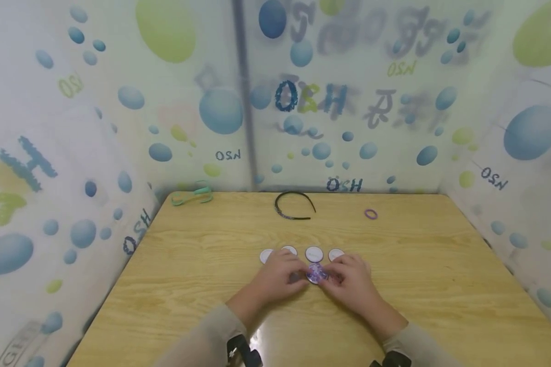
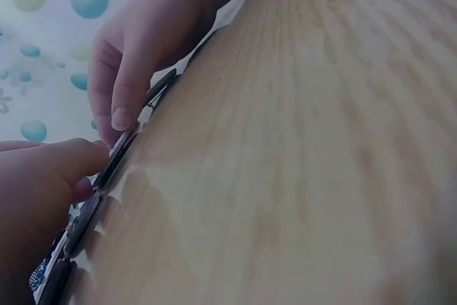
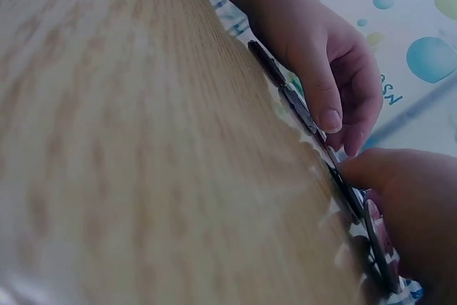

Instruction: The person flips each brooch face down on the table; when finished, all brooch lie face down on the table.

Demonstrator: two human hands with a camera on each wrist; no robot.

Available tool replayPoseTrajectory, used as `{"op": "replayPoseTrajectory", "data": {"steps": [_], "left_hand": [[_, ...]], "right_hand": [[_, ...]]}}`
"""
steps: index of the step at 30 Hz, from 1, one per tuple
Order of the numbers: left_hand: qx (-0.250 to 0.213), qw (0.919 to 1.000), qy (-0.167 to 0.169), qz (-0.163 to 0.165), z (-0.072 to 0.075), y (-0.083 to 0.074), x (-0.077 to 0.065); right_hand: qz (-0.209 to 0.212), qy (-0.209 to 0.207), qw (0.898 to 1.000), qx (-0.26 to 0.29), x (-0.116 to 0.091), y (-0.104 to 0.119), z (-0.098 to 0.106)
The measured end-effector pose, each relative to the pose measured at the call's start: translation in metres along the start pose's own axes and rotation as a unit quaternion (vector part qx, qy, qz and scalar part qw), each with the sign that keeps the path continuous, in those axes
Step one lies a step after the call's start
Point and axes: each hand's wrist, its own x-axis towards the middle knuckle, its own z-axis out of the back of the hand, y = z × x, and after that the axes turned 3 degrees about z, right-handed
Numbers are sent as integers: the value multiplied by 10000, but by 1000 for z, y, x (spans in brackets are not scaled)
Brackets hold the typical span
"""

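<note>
Between both hands a small round disc with a shiny purple pattern point(image 1: 317, 273) lies low at the tabletop. My left hand point(image 1: 280, 278) pinches its left edge between thumb and fingers, and my right hand point(image 1: 351, 283) pinches the opposite edge. Just beyond the hands runs a row of several white round discs with dark rims, one of them a white disc point(image 1: 314, 254) in full sight; the outer ones are partly covered by the fingers. From the right wrist, the right hand point(image 3: 421, 212) and left hand point(image 3: 321, 69) nearly meet over the thin dark disc edges.
Farther back on the wooden table point(image 1: 202, 265) lie a black headband point(image 1: 277, 206), a purple ring point(image 1: 371, 214) and a green thin-framed item point(image 1: 193, 195) at the left corner. Patterned wall sheets point(image 1: 376, 122) enclose the table's back and sides.
</note>
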Motion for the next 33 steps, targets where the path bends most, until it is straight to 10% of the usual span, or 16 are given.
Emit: {"op": "replayPoseTrajectory", "data": {"steps": [18,33], "left_hand": [[319,9982,-44,508,-10,-4,3],[31,9977,237,631,-5,-6,-3]], "right_hand": [[267,-84,9993,240,3,-1,0],[-345,349,9986,217,2,5,1]]}}
